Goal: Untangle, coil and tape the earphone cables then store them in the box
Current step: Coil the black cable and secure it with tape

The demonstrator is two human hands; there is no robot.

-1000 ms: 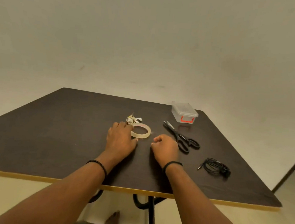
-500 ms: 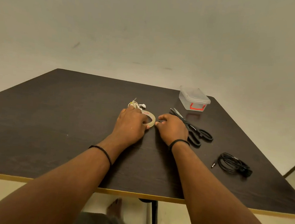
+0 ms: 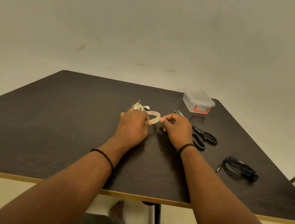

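- Earphone cables first: the white tangled earphone cable sits bunched on the dark wood-grain table, just past the left hand's knuckles, plug sticking up
- the black coiled earphone cable lies well off to the right near the table edge, nobody touching it
- left hand grips the clear roll of sticky tape, tilted up off the table
- right hand has thumb and fingers pinched at the right edge of that same roll, so both hands are close together on the tape
- black-handled scissors lie just right of the right hand, partly hidden behind it
- small clear plastic box with a red latch is at the far right corner, lid on
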